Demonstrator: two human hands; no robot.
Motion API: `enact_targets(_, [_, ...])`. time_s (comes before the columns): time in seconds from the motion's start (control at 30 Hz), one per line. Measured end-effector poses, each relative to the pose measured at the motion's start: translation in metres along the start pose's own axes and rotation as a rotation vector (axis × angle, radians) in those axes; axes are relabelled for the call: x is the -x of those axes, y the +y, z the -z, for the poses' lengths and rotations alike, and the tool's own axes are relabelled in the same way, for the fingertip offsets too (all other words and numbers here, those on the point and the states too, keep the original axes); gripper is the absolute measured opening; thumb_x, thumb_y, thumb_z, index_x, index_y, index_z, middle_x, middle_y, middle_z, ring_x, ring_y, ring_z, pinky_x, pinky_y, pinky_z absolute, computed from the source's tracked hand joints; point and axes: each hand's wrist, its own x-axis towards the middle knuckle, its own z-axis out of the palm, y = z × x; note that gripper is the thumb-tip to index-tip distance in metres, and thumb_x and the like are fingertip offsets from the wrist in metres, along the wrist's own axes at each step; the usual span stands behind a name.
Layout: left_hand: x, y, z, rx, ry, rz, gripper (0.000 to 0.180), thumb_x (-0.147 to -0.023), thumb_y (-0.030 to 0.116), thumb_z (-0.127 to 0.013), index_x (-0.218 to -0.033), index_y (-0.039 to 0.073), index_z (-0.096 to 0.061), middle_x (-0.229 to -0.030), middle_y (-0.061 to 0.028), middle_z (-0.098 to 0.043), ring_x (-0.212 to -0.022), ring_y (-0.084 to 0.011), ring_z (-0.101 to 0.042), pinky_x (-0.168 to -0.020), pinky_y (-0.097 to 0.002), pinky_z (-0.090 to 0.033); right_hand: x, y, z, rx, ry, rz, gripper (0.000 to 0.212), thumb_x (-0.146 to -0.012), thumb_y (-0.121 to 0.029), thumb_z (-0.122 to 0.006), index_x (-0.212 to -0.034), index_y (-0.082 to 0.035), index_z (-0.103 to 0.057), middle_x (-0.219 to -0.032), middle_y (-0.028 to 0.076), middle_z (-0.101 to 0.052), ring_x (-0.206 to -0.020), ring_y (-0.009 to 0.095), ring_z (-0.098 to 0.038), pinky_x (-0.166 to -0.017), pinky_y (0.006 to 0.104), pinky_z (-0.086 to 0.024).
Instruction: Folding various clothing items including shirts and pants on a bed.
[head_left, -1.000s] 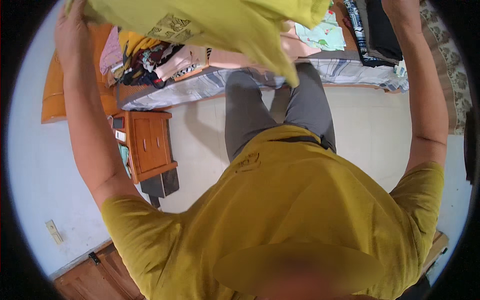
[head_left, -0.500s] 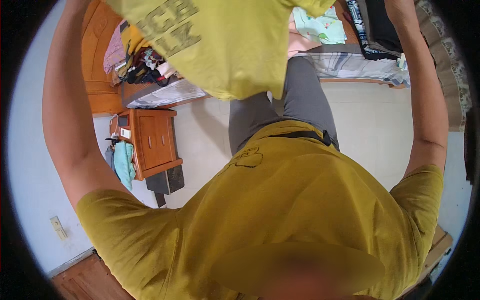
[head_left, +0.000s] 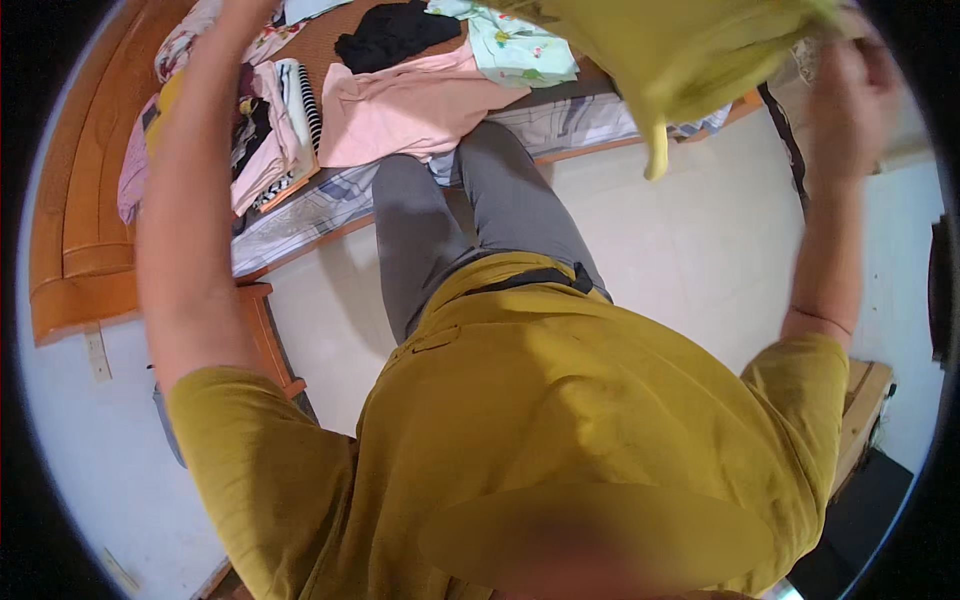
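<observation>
A yellow T-shirt [head_left: 690,60] hangs in the air at the upper right, bunched and partly cut off by the top edge. My right hand [head_left: 858,95], raised at the far right, is blurred but closed on the shirt's right end. My left forearm reaches up the left side, and the hand itself lies beyond the top edge. On the bed below, a pink garment [head_left: 410,105] is spread out near the edge. A black garment [head_left: 395,35] lies crumpled behind it, and a pale green printed garment [head_left: 520,50] is to its right.
Folded clothes [head_left: 280,130] are stacked on the bed's left, beside the wooden headboard [head_left: 85,200]. My legs stand against the bed's near edge [head_left: 330,220]. A wooden cabinet [head_left: 265,330] is partly hidden behind my left arm. Pale floor [head_left: 660,230] stretches to the right.
The yellow T-shirt has swung from upper middle to the right, and its printed front has turned out of sight. My right hand has come lower into view. The view has shifted, showing more bed.
</observation>
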Motion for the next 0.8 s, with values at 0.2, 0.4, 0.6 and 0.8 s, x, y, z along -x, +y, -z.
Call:
enact_targets(0.2, [0.205, -0.091, -0.101, 0.0, -0.117, 0.236, 0.016, -0.073, 0.013, -0.058, -0.087, 0.008, -0.063, -0.086, -0.015, -0.055, -0.083, -0.0317, -0.055, -0.076, -0.0378, -0.043, 0.131, -0.051, -0.183, -0.514, -0.558, -0.187, 0.012, -0.063, -0.005, -0.058, -0.072, -0.005, -0.05, -0.073, 0.01, -0.052, -0.069, 0.029, -0.053, -0.063, 0.0367, -0.044])
enact_targets(0.4, [0.367, -0.109, -0.105, -0.04, -0.139, 0.659, 0.013, -0.076, 0.012, -0.058, -0.087, 0.006, -0.062, -0.086, -0.0129, -0.056, -0.081, -0.0271, -0.054, -0.072, -0.0343, -0.043, 0.165, -0.073, -0.279, -0.655, -0.898, -0.179, 0.01, -0.066, -0.004, -0.054, -0.072, -0.006, -0.047, -0.069, 0.01, -0.051, -0.065, 0.03, -0.05, -0.055, 0.0381, -0.039])
enact_targets(0.6, [0.387, -0.103, -0.084, 0.03, 0.302, 0.758, 0.015, -0.072, 0.012, -0.063, -0.083, 0.003, -0.06, -0.083, -0.0079, -0.058, -0.075, -0.0162, -0.052, -0.067, -0.0284, -0.043, 0.141, -0.103, -0.296, -0.81, -0.783, -0.229, 0.007, -0.068, -0.006, -0.053, -0.073, -0.006, -0.049, -0.065, 0.009, -0.052, -0.063, 0.029, -0.052, -0.055, 0.0376, -0.039])
enact_targets(0.8, [0.52, -0.074, -0.1, 0.097, -0.04, 1.154, 0.035, -0.073, 0.01, -0.063, -0.105, 0.001, -0.055, -0.101, -0.0142, -0.056, -0.086, -0.0227, -0.055, -0.077, -0.0324, -0.044, 0.206, -0.104, -0.335, -0.899, -1.101, -0.423, 0.008, -0.069, -0.01, -0.054, -0.075, -0.005, -0.052, -0.068, 0.009, -0.056, -0.063, 0.025, -0.054, -0.057, 0.035, -0.041])
